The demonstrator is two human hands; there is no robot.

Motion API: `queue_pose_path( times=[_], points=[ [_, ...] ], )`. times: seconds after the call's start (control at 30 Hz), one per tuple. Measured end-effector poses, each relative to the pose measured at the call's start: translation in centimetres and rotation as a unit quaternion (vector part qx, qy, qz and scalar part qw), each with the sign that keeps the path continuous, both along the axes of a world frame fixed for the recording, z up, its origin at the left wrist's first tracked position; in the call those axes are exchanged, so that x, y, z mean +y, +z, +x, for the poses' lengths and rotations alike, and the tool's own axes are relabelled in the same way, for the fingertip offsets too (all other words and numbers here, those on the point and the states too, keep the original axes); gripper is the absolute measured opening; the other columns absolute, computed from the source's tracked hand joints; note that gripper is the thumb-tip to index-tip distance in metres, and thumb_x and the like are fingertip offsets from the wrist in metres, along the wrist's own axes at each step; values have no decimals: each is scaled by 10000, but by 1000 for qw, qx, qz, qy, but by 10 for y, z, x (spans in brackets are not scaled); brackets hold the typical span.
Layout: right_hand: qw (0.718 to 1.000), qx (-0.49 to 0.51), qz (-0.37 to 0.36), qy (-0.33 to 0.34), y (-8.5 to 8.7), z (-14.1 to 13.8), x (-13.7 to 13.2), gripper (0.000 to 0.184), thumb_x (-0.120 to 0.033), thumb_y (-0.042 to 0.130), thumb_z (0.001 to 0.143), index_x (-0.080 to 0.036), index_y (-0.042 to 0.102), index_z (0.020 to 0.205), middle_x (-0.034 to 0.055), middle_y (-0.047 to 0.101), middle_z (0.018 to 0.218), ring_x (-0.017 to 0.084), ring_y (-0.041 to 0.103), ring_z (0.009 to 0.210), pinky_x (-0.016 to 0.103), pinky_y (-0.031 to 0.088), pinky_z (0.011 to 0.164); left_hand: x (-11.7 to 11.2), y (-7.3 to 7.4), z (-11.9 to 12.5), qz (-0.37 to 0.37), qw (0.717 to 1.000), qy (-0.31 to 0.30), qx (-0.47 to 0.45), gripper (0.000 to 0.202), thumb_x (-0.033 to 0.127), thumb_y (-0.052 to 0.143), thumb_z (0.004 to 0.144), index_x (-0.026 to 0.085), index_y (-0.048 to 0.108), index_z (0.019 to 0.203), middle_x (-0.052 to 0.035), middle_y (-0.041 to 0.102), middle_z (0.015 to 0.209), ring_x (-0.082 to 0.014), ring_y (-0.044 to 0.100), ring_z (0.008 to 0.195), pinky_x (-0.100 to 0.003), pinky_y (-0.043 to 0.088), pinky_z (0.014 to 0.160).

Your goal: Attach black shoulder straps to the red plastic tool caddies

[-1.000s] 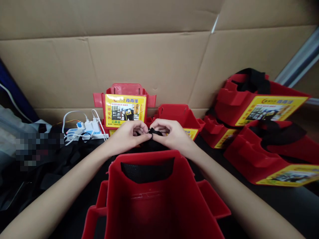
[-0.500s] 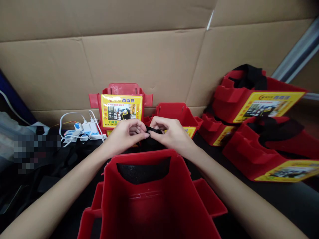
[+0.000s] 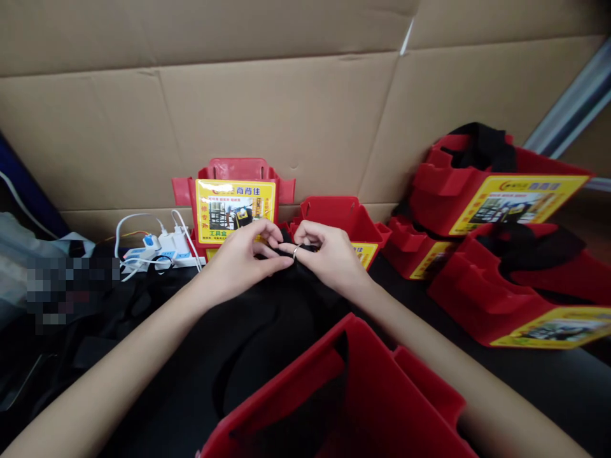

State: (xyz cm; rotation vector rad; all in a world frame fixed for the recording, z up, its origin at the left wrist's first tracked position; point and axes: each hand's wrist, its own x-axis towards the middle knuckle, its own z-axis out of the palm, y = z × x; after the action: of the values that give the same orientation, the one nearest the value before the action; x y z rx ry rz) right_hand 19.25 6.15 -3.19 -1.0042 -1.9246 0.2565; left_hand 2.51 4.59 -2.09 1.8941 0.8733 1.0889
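Observation:
My left hand (image 3: 243,254) and my right hand (image 3: 327,254) meet at the middle of the view, fingers pinched together on the end of a black strap (image 3: 286,251) with a small metal ring. The strap's black webbing (image 3: 258,337) runs down toward me across the dark table. A red plastic tool box (image 3: 363,407) lies tilted in the foreground between my forearms, its open mouth facing up.
A red box with a yellow label (image 3: 236,200) stands upright behind my hands, another red box (image 3: 341,219) beside it. Several red boxes with black straps (image 3: 496,184) pile at the right. A white power strip with plugs (image 3: 160,251) lies left. Cardboard (image 3: 286,108) walls the back.
The red box in the foreground has dropped and tilted to the right, uncovering the black webbing behind it. My hands stay pinched on the strap end.

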Motion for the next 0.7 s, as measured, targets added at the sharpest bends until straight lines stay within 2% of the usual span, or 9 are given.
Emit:
queue_pose_path(
  times=[0.1, 0.17, 0.27, 0.33, 0.4, 0.5, 0.57, 0.63, 0.7],
  points=[
    [1000, -5, -20, 23, -4, -1, 2, 148, -220, 574, 720, -183, 447, 653, -52, 406, 575, 83, 368, 546, 220, 295, 536, 11, -6, -1, -24, 999, 37, -14, 261, 214, 643, 710, 171, 459, 889, -14, 462, 949, -81, 579, 641, -172, 472, 402],
    [999, -12, -29, 41, -5, -1, 4, 108, -197, 556, 736, -184, 457, 694, -50, 432, 601, 83, 396, 558, 215, 318, 548, 14, -9, 0, -32, 998, 53, -20, 252, 212, 641, 709, 160, 469, 886, -24, 481, 942, -89, 585, 636, -178, 477, 386],
    [995, -14, -31, 98, -5, 1, 5, 31, -199, 516, 792, -185, 494, 808, -24, 506, 707, 99, 474, 652, 221, 374, 623, 14, -8, 1, -29, 997, 67, -36, 174, 179, 609, 725, 154, 478, 836, -2, 518, 805, -95, 594, 590, -180, 481, 387],
    [988, -19, -27, 153, -2, 5, 5, 82, -184, 477, 825, -187, 521, 894, 3, 554, 821, 115, 515, 766, 239, 396, 718, 12, -6, -1, -21, 997, 72, -33, 126, 159, 580, 734, 160, 462, 779, 18, 521, 701, -100, 596, 559, -170, 463, 380],
    [980, -33, -32, 194, 2, 10, 7, 112, -175, 449, 842, -186, 550, 892, 15, 572, 868, 123, 522, 813, 253, 396, 762, 10, -3, -4, -7, 997, 82, 2, 121, 151, 562, 734, 170, 443, 743, 32, 522, 618, -102, 582, 517, -166, 440, 375],
    [971, -45, -75, 220, 5, 17, 11, 118, -180, 440, 838, -173, 556, 815, 14, 564, 812, 125, 512, 748, 260, 394, 707, 5, 3, -10, 95, 978, 139, 120, 104, 124, 542, 718, 176, 451, 719, 49, 509, 536, -89, 526, 457, -180, 404, 402],
    [968, -40, -97, 228, 6, 19, 13, 106, -182, 434, 830, -169, 534, 797, 9, 542, 776, 127, 499, 734, 264, 387, 692, 2, 6, -12, 216, 939, 192, 187, 118, 81, 532, 692, 172, 458, 681, 47, 510, 556, -87, 516, 497, -205, 410, 476],
    [964, -37, -103, 240, 6, 19, 14, 109, -210, 418, 838, -173, 499, 775, 1, 508, 748, 128, 482, 733, 267, 379, 697, 0, 6, -11, 289, 912, 218, 192, 144, 42, 515, 676, 168, 447, 659, 40, 513, 617, -91, 533, 565, -214, 421, 531],
    [964, -44, -102, 242, 5, 17, 12, 124, -277, 465, 830, -184, 441, 751, -13, 469, 739, 123, 452, 715, 259, 370, 676, -1, 3, -8, 264, 934, 196, 141, 150, 44, 498, 692, 173, 425, 672, 42, 497, 651, -88, 546, 574, -199, 434, 511]
  ],
)
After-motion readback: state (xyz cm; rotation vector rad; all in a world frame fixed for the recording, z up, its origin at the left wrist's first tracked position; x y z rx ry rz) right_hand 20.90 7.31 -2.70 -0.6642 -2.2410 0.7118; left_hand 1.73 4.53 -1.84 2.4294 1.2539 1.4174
